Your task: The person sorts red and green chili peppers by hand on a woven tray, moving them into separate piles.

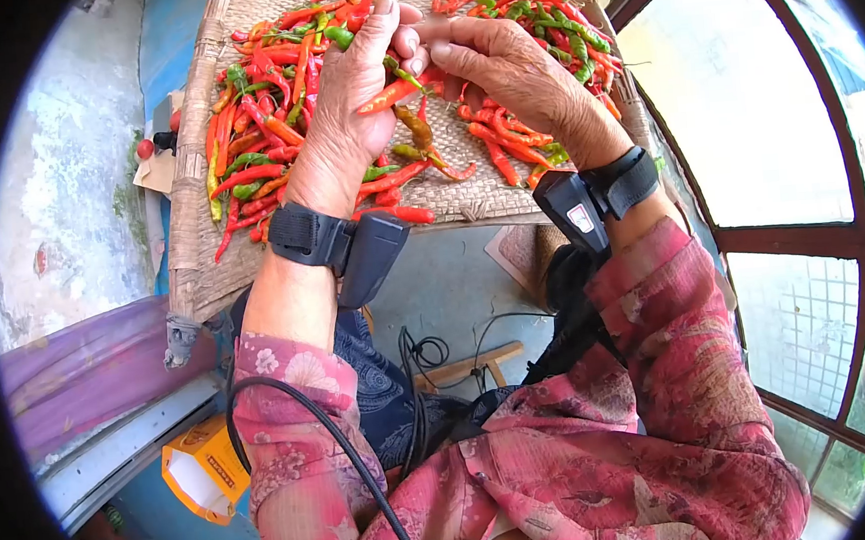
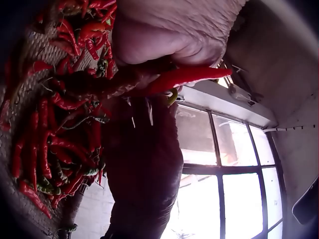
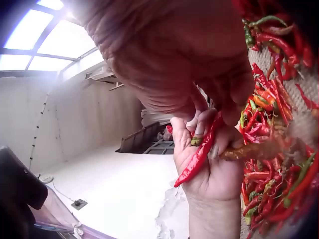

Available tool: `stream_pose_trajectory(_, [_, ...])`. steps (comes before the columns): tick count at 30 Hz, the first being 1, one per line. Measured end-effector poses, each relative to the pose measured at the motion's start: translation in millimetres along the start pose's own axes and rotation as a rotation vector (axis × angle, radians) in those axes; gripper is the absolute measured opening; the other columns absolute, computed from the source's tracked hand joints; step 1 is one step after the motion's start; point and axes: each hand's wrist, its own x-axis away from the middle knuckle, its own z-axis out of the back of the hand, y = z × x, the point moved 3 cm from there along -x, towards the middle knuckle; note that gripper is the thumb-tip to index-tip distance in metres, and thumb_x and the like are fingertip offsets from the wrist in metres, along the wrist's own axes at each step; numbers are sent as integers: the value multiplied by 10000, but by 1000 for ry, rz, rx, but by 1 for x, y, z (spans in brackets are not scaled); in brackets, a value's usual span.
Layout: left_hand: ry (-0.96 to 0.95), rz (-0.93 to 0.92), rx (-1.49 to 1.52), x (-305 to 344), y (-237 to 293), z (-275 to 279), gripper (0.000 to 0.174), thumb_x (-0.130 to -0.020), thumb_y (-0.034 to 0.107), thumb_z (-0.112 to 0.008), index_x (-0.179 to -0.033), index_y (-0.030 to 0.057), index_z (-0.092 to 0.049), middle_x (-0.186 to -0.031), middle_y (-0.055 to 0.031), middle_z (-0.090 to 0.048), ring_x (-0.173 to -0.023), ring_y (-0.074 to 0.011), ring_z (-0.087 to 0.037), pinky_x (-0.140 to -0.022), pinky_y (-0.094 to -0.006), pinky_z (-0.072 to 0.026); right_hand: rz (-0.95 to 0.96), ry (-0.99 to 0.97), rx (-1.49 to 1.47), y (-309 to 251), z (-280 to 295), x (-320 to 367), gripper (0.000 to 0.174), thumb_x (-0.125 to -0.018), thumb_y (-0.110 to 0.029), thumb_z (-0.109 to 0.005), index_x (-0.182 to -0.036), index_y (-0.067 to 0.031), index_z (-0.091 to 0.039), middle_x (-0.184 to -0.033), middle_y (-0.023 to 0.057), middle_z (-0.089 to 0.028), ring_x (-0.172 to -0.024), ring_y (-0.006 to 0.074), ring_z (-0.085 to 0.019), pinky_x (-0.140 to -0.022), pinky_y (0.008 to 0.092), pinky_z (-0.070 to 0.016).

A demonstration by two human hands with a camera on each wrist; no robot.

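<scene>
The left hand (image 1: 354,80) has its grip closed round a red chili (image 1: 387,95). The right hand (image 1: 508,64) meets it just to the right, its grip pinching the chili's green stem end (image 3: 197,141). Both are held above a woven tray (image 1: 199,226), where a heap of chilies (image 1: 267,121), red, orange and green, lies spread to the left and far side.

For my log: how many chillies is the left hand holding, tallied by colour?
Red chilli: 1
Brown chilli: 1
Total in the left hand: 2
</scene>
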Motion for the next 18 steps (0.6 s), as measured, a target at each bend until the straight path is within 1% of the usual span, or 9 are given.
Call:
stream_pose_trajectory(2, [-5, 32, -29, 3, 0, -1, 335, -906, 359, -562, -954, 28, -550, -678, 13, -479, -630, -95, -471, -574, -222, -400, 42, 30, -10, 9, 2, -2, 269, -911, -161, -522, -1133, -26, -593, -841, 32, -646, -702, 71, -590, -548, 229, -487])
stream_pose_trajectory(6, [-28, 146, 58, 5, 1, 3, 324, -915, 378, -540, -965, 59, -554, -704, 18, -461, -642, -91, -449, -565, -214, -394, 27, -73, -3, 8, -1, 0, 272, -895, -144, -557, -1141, -30, -588, -824, 47, -646, -654, 75, -611, -531, 222, -490])
stream_pose_trajectory(10, [-51, 139, 131, 3, 1, 5, 303, -919, 364, -538, -966, 66, -551, -710, 16, -464, -640, -92, -455, -521, -206, -382, -4, -58, 17, 15, -1, -3, 291, -870, -149, -600, -1134, -27, -590, -829, 61, -657, -675, 116, -628, -564, 256, -509])
stream_pose_trajectory(12, [126, 57, 171, 1, 3, 6, 270, -926, 334, -533, -957, 66, -545, -709, 16, -462, -641, -93, -461, -492, -203, -367, 230, 18, 200, 13, -1, -4, 251, -829, -132, -636, -1054, -22, -623, -803, 101, -668, -673, 184, -640, -610, 303, -517])
stream_pose_trajectory(13, [127, 58, 171, -1, 5, 10, 270, -926, 334, -533, -957, 66, -545, -709, 16, -462, -641, -93, -461, -492, -203, -367, 230, 18, 199, 13, 0, -3, 251, -829, -132, -636, -1054, -22, -623, -803, 101, -668, -673, 184, -640, -610, 303, -517])
stream_pose_trajectory(15, [192, 33, 167, -3, 12, 20, 243, -930, 306, -533, -947, 64, -540, -705, 13, -462, -642, -96, -462, -491, -214, -362, 182, 37, 450, 13, 4, 1, 184, -790, -115, -654, -946, -18, -651, -771, 140, -660, -678, 251, -640, -648, 336, -511])
stream_pose_trajectory(16, [327, -11, 95, -2, 15, 22, 239, -927, 305, -537, -934, 66, -539, -697, 14, -461, -637, -100, -453, -497, -222, -355, 155, 106, 505, 18, 9, -1, 157, -765, -128, -660, -884, -25, -663, -748, 157, -643, -680, 259, -638, -639, 336, -504])
stream_pose_trajectory(17, [328, -12, 96, -1, 15, 24, 239, -927, 305, -537, -934, 66, -539, -697, 14, -461, -637, -100, -453, -497, -222, -355, 133, 172, 565, 19, 17, -1, 178, -766, -167, -657, -883, -34, -666, -741, 163, -641, -683, 266, -642, -639, 344, -506])
stream_pose_trajectory(18, [390, -22, 87, 1, 14, 28, 241, -925, 307, -542, -933, 67, -538, -696, 14, -464, -634, -101, -453, -496, -223, -350, 109, 224, 621, 21, 26, -3, 183, -782, -167, -648, -911, -38, -661, -762, 133, -646, -698, 223, -636, -651, 321, -501])
